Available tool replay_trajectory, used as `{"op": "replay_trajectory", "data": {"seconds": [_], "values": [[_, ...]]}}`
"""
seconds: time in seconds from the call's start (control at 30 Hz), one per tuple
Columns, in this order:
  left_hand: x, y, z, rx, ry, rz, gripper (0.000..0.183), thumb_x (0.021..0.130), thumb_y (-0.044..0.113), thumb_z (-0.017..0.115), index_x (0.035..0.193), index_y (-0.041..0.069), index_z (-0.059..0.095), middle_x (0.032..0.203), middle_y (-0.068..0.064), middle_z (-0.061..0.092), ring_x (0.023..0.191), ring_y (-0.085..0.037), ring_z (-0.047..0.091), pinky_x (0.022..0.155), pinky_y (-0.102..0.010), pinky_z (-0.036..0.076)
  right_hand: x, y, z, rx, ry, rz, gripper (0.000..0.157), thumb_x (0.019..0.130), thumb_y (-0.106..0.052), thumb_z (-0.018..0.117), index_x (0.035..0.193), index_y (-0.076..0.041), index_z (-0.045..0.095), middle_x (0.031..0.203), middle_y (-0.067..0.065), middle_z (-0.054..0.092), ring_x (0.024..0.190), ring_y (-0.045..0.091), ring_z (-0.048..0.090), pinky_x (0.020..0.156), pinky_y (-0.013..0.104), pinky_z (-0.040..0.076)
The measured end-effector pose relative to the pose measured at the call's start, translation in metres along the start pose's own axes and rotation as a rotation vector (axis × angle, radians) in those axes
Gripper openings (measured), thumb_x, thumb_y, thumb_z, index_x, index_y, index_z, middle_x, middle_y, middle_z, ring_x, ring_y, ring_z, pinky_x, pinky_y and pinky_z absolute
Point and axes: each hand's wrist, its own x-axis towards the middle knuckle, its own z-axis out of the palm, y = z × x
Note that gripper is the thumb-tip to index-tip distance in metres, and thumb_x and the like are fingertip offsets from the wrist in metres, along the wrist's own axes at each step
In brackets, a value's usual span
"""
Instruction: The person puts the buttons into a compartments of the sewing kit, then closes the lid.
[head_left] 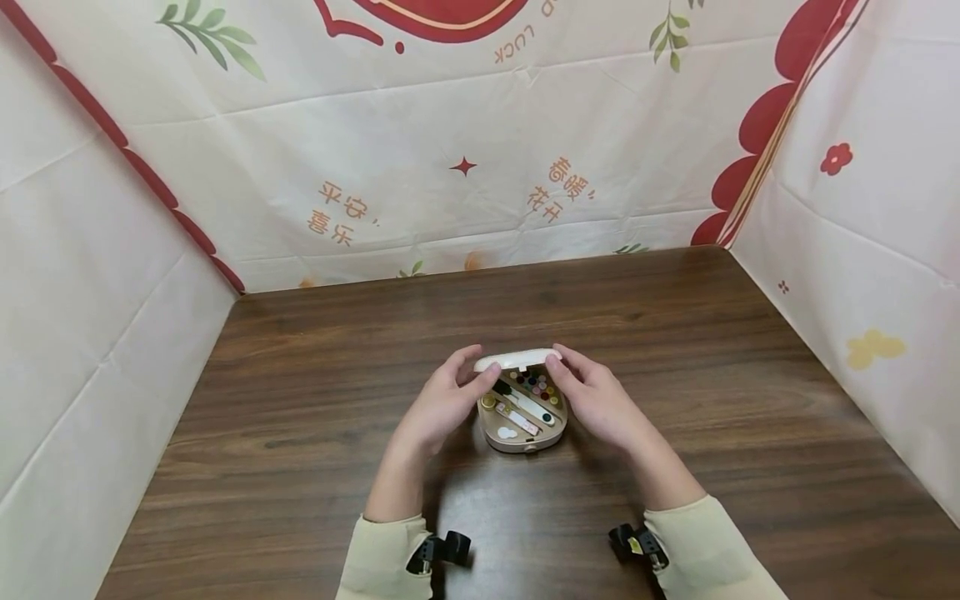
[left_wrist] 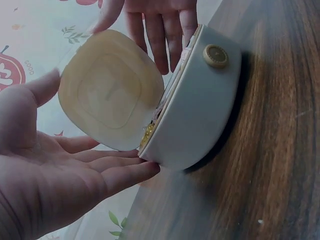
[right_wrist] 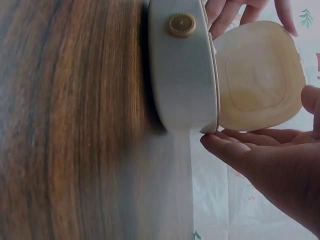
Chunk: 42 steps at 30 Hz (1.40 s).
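A small sewing kit case (head_left: 525,446) with rounded corners sits on the table with its lid (head_left: 517,359) raised. Inside lie rows of coloured round pieces (head_left: 536,385), white slim tools (head_left: 531,408) and a gold-coloured piece (head_left: 489,402). My left hand (head_left: 441,404) holds the lid's left edge, thumb on its near side and fingers reaching behind and along the case. On the other side my right hand (head_left: 603,402) grips the lid's right edge the same way. The left wrist view shows the lid's pale inner face (left_wrist: 110,92) and a round front button (left_wrist: 216,56).
Dark wood-grain table (head_left: 300,467) lies under the case. White printed cloth (head_left: 420,175) hangs along the back and both sides of the tabletop. Black wrist-camera mounts (head_left: 442,550) sit on the cream sleeves (head_left: 386,558).
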Motion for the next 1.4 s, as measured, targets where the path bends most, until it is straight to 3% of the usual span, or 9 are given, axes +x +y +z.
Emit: {"op": "replay_trajectory", "data": {"seconds": [0.47,0.8,1.1,1.4], "values": [[-0.003,-0.004,-0.003,0.093,-0.042,0.018,0.084,0.087,0.046,0.072,0.153,0.014,0.032,0.151,-0.01,0.045,0.137,-0.027,0.046,0.111,-0.047,0.04,-0.005,0.01,-0.004,0.022,-0.087,-0.1,0.074,0.099,-0.056,0.044,0.154,-0.007,0.031,0.141,0.014,0.055,0.132,0.027,0.05,0.11,0.05,0.039],[-0.007,-0.006,-0.008,0.201,-0.108,0.056,0.088,0.085,0.041,0.075,0.153,0.007,0.03,0.158,-0.011,0.034,0.143,-0.025,0.038,0.115,-0.043,0.034,-0.007,0.018,-0.011,-0.038,-0.141,-0.157,0.075,0.097,-0.051,0.053,0.152,-0.005,0.033,0.152,0.014,0.044,0.141,0.029,0.04,0.114,0.052,0.034],[-0.011,-0.01,-0.011,0.435,-0.111,0.115,0.088,0.083,0.051,0.073,0.153,0.015,0.033,0.156,-0.003,0.039,0.146,-0.019,0.034,0.118,-0.044,0.03,-0.008,0.02,-0.013,-0.018,-0.209,-0.173,0.081,0.094,-0.047,0.062,0.153,-0.003,0.029,0.158,0.015,0.034,0.146,0.032,0.033,0.115,0.052,0.03],[-0.015,-0.016,-0.009,0.562,-0.128,0.191,0.089,0.083,0.049,0.075,0.154,0.018,0.031,0.154,-0.003,0.043,0.142,-0.017,0.04,0.116,-0.043,0.034,-0.011,0.02,-0.011,-0.111,-0.207,-0.144,0.093,0.085,-0.053,0.07,0.155,-0.008,0.027,0.159,0.013,0.033,0.148,0.031,0.029,0.116,0.055,0.028]]}}
